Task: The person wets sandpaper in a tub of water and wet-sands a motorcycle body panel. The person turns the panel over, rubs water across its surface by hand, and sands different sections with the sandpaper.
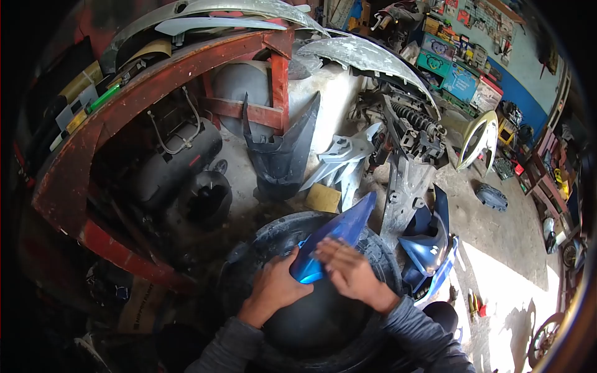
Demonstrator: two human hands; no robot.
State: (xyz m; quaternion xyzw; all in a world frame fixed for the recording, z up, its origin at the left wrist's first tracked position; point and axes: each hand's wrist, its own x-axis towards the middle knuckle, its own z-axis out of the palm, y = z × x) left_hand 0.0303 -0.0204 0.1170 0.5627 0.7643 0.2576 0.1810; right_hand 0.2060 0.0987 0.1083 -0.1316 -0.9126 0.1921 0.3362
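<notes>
A blue motorcycle body panel (345,224), long and pointed at its far end, is held tilted above a round black basin (390,264). My left hand (273,283) grips the panel's near end, thumb along its lower edge. Across the panel's upper face lies my right hand (351,267), its fingers pressed together, bent and slightly blurred. Whatever may be under those fingers is hidden.
A red frame (168,68) with pale panels on top stands at left, a black tank (180,161) beneath it. Beyond the basin are a yellow sponge-like block (323,198) and a black fairing (280,155). More blue panels (429,239) lie at right.
</notes>
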